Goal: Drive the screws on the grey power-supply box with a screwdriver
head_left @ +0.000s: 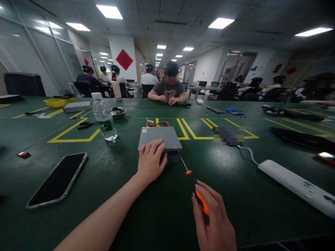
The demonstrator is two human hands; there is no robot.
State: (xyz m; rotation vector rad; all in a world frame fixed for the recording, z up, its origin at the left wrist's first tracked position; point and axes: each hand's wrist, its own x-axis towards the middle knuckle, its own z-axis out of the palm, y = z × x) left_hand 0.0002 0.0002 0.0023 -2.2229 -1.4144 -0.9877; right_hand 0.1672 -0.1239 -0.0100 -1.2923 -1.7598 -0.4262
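Note:
A grey metal computer power supply unit lies on the green table in front of me, with colored cables coming out of its far side. My left hand grips its near left part, fingers on the top face and thumb at the front edge. In my right hand is a screwdriver with an orange and black handle, held between thumb and fingers. Its thin shaft points up and left, and the tip is at the unit's front right corner. Whether the tip sits in a screw is too small to tell.
Left of me lie a phone and an upright water bottle; a metal bowl stands behind the bottle. A white power strip with a cable is at the right. Across the table sits a person. Yellow tape marks the tabletop.

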